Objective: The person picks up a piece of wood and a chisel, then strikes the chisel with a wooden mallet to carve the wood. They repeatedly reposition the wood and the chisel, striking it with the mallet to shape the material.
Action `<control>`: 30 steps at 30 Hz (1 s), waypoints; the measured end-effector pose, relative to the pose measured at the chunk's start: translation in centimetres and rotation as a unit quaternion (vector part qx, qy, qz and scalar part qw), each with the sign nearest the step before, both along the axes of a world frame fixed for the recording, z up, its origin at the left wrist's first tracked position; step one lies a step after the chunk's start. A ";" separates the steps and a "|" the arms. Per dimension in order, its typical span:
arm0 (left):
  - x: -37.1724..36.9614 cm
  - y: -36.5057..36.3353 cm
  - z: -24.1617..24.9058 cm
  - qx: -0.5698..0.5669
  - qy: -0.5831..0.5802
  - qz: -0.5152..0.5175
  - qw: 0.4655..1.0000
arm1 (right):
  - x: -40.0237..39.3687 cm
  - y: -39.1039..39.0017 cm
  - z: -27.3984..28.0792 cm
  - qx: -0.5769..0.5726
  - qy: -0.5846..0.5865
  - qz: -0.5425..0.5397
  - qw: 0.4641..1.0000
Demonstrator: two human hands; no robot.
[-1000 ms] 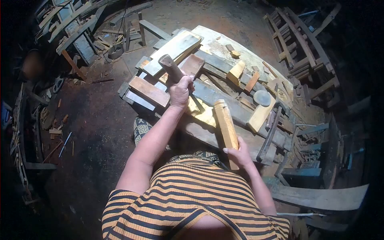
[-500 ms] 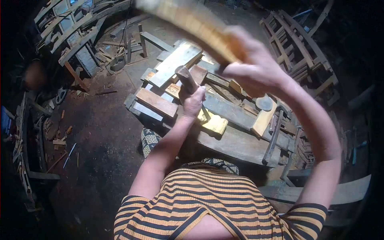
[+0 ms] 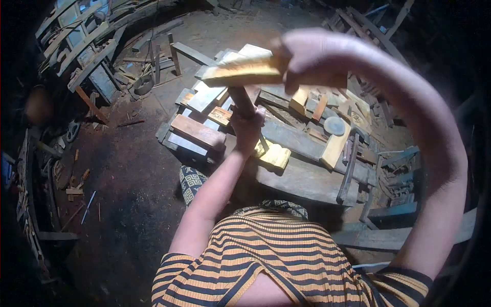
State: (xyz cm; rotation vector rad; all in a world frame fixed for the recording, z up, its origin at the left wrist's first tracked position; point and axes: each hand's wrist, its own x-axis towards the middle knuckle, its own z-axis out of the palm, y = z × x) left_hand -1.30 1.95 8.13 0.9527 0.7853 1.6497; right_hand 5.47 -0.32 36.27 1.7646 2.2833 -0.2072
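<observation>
Left hand [image 3: 247,127]: closed round the handle of a chisel [image 3: 241,100], its blade slanting down below the fingers.
Right hand [image 3: 307,56]: raised, motion-blurred, gripping a wooden bat [image 3: 240,72].
Bat: extends leftward from the right hand, across the top of the chisel handle — contact cannot be told.
Yellow block [image 3: 276,155]: just below and right of the left hand, at the blade's lower end, on the bench [image 3: 296,183].
Brown board [image 3: 198,130]: left of the left hand.
Round disc [image 3: 334,126]: below the right hand — well apart.
</observation>
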 end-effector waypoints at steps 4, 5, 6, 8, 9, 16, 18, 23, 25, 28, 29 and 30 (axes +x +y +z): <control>-0.4 0.1 0.2 0.051 0.028 -0.030 0.998 | -0.8 0.4 1.0 0.110 0.348 0.013 0.931; -0.3 -0.1 0.2 0.050 0.029 -0.032 0.998 | -0.7 0.6 0.5 0.120 0.456 0.053 0.881; -0.3 -0.2 0.5 0.040 0.000 -0.023 0.999 | -0.3 -1.2 -1.0 0.058 0.435 0.003 0.899; -0.2 0.0 0.4 0.013 -0.013 -0.020 1.000 | 1.4 0.0 -2.9 0.062 0.181 0.058 0.980; -0.4 0.1 0.3 -0.004 0.006 -0.028 1.000 | 1.3 -0.7 -2.9 -0.033 0.051 0.012 0.998; -0.3 0.3 -0.4 0.026 -0.014 -0.037 0.999 | 1.2 -0.9 -1.1 0.102 0.414 0.086 0.900; -0.4 0.2 -0.3 0.026 -0.011 -0.034 0.999 | 2.7 -0.9 -4.2 0.106 0.345 0.072 0.930; -0.1 0.6 -1.1 -0.004 -0.020 -0.018 1.000 | 5.4 -3.4 -5.4 0.067 0.187 -0.045 0.979; -0.6 0.3 -0.5 -0.024 0.007 -0.024 0.999 | 6.7 -5.5 -6.9 0.037 0.432 -0.090 0.896; -0.7 -0.3 -0.4 0.040 -0.003 -0.041 0.998 | 10.6 -8.7 -12.4 0.053 0.509 -0.149 0.846; -0.4 -0.7 0.2 0.052 0.019 -0.034 0.998 | 11.9 -9.9 -16.0 0.064 0.548 -0.153 0.820; 0.1 -0.6 -0.5 0.071 0.024 -0.027 0.997 | 12.8 -11.5 -19.0 0.040 0.495 -0.206 0.843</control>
